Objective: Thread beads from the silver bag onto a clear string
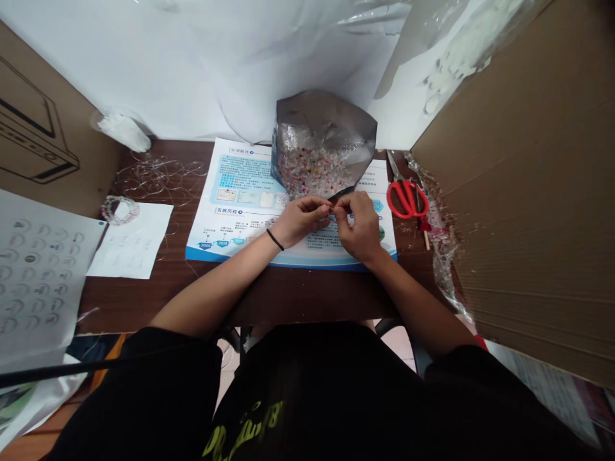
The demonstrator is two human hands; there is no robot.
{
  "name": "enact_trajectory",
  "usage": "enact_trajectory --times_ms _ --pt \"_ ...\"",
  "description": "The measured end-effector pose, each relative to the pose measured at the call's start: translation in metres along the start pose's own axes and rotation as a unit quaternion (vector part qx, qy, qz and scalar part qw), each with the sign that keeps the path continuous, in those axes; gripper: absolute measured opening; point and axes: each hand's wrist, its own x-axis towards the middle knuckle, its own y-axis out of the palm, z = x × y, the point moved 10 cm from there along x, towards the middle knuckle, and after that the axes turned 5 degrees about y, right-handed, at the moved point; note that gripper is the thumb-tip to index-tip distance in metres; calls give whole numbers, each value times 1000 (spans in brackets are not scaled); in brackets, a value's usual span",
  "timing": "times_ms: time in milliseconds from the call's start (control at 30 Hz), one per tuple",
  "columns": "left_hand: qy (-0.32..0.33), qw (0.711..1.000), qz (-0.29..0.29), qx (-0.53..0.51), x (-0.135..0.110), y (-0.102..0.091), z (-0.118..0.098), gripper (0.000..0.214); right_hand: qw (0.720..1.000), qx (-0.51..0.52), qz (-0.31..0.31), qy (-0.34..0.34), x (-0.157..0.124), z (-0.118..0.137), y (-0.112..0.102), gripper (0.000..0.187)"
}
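My left hand, with a black band on its wrist, is closed in a pinch just in front of a bag of beads. Fingertip to fingertip with it, my right hand is pinched too. A tiny reddish spot shows between the fingertips; what they hold is too small to make out. Behind both hands stands the open grey plastic bag, with many small clear, pink and red beads inside. Under the hands lies a printed blue-and-white sheet.
Red-handled scissors lie to the right, near crumpled clear plastic. At left are tangled clear thread, a coil of strung beads and a white paper. Cardboard walls flank the brown table.
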Motion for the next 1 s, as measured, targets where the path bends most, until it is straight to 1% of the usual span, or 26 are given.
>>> enact_trajectory --times_ms 200,400,633,800,1000 --pt "-16 1000 -18 -6 -1 -2 2 22 1000 -12 -2 -2 0 1 -1 13" --pt "6 999 -5 31 -1 -1 -2 19 1000 -13 0 -4 0 1 -1 14" --pt "3 1000 -2 -30 0 1 -1 28 1000 -17 -3 -13 0 3 -2 13" --pt "7 999 2 -33 0 2 -1 31 1000 -15 1 -7 0 2 -1 13" --pt "13 1000 8 -22 0 2 -2 28 1000 -23 1 -8 0 2 -1 14"
